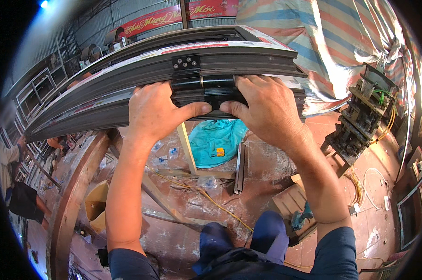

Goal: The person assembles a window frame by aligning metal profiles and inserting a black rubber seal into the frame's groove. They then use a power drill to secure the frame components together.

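Note:
Dark metal frames (253, 55) lie stacked in front of me, with strips of white and red film on them. A black barrel hinge (187, 83) sits on their near edge; its upper leaf shows several screws. My left hand (155, 109) is closed over the lower frame just left of the hinge, its thumb pressed along the near face. On the other side my right hand (269, 107) grips the same frame, thumb pointing inward at the hinge's lower leaf. The two thumb tips are a small gap apart. My fingertips are hidden behind the frame edge.
Under the frames stands a brown beam support (78, 182). A teal cloth (211, 142), a yellow cord (215, 200) and wood pieces lie on the floor. At right are a machine (358, 119) and a teal power tool (302, 217). Another person (15, 158) stands at far left.

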Demonstrator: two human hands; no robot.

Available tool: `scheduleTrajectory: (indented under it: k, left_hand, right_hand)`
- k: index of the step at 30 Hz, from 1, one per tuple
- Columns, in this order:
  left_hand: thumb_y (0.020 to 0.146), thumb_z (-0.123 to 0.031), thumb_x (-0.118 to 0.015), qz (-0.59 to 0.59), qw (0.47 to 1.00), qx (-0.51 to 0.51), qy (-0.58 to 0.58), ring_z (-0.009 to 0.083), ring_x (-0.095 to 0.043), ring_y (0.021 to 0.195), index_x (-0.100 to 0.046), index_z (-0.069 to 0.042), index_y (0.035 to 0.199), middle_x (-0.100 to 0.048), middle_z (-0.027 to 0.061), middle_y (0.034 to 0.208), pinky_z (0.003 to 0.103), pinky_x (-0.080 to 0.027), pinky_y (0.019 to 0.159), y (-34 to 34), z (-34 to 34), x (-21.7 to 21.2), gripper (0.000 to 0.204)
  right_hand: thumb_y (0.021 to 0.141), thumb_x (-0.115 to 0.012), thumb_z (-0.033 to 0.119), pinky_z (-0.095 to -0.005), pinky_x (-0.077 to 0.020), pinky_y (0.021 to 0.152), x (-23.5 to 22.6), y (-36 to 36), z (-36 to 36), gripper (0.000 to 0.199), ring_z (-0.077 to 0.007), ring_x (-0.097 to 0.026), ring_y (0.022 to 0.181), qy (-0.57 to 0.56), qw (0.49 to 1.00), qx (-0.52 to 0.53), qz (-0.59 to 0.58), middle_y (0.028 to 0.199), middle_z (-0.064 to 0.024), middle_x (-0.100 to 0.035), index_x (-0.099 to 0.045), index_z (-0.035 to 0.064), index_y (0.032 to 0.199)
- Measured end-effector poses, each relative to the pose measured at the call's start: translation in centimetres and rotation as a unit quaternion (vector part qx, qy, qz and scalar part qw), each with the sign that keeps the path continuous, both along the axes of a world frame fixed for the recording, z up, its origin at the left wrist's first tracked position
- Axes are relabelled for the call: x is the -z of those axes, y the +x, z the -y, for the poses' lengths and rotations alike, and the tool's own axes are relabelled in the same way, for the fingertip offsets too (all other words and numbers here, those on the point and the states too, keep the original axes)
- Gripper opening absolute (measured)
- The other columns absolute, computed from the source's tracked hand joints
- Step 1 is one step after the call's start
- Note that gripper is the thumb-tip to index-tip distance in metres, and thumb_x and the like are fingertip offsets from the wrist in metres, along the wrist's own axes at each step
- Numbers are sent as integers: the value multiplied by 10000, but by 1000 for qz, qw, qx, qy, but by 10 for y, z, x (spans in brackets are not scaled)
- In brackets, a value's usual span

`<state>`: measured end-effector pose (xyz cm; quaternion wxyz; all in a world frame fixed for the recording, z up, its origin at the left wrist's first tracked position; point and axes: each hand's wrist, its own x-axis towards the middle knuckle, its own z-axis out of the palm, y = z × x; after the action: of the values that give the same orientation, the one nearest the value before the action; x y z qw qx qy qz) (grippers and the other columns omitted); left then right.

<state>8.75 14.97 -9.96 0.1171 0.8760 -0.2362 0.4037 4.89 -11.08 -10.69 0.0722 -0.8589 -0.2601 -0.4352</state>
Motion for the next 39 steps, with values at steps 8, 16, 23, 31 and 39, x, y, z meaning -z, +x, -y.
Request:
scheduleTrajectory:
  k: [8,16,23,31,39]
  left_hand:
    - [855,-585,-885,201,979,1,29,344,-773,1022,-795,-22,1034,-810,157,1094,519,-562,903,-27,-13,19,597]
    - [979,-201,-689,-575,817,-40,18,352,-792,922,-799,-28,1000,-805,182,968,505,-612,784,-166,-109,458,206]
    - [955,-322,-747,-705,604,-114,-353,273,-775,1032,-808,32,1179,-827,226,1157,402,-578,923,-338,-93,619,423]
    - [915,-278,-774,-506,576,-126,-630,266,-768,999,-848,-30,1094,-822,188,1079,411,-572,944,-367,-18,568,315]
    - [897,-278,-776,-532,788,-16,-311,289,-763,966,-848,-51,1053,-806,186,1026,420,-576,916,-244,32,574,285]
  right_hand:
    - [915,-832,438,-495,-562,897,12,10,-7,424,-372,-755,972,30,997,-26,69,963,-155,-770,-727,34,990]
    - [880,-870,364,-505,-536,973,4,-3,-12,489,-407,-724,1083,47,998,-8,37,1123,-171,-777,-745,-5,1175]
    - [881,-870,357,-521,-527,911,14,5,-11,385,-401,-721,1010,30,997,15,68,1012,-178,-749,-706,36,1015]
    - [903,-858,311,-507,-529,964,12,-2,-9,515,-426,-706,1071,44,998,24,47,1144,-198,-765,-733,-1,1293]
    - [921,-849,307,-511,-524,997,15,4,-6,530,-412,-715,1114,29,998,20,58,1181,-204,-768,-721,-6,1328]
